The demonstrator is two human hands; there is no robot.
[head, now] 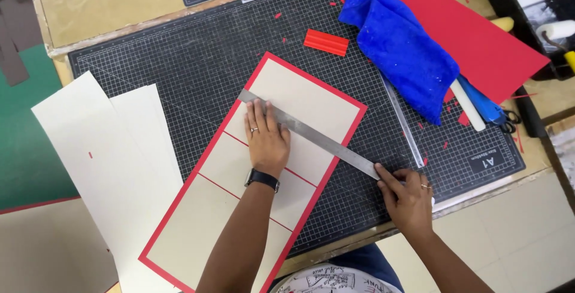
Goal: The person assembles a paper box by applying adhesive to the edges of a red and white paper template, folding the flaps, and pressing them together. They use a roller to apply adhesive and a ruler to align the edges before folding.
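Steel ruler [308, 133] lies diagonal across board panels [251, 173], long axis running from mat's middle down toward bench's front edge on right. Panels glued on red sheet, long axis slanting toward front-left. Left hand [266, 140] flat on ruler, fingers straight and together, pressing, gripping nothing. Right hand [409, 200] at ruler's lower end, fingertips touching it, loosely curled; can't tell if holding anything. Blue cloth [400, 44] at mat's back-right corner, small red block [326, 42] beside it. Cutting mat [179, 65] has pale rectangular label [486, 162] at front-right corner.

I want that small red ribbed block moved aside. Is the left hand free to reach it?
Probably yes: the left hand lies flat on the steel ruler, and only bare cutting mat lies between it and the red block.
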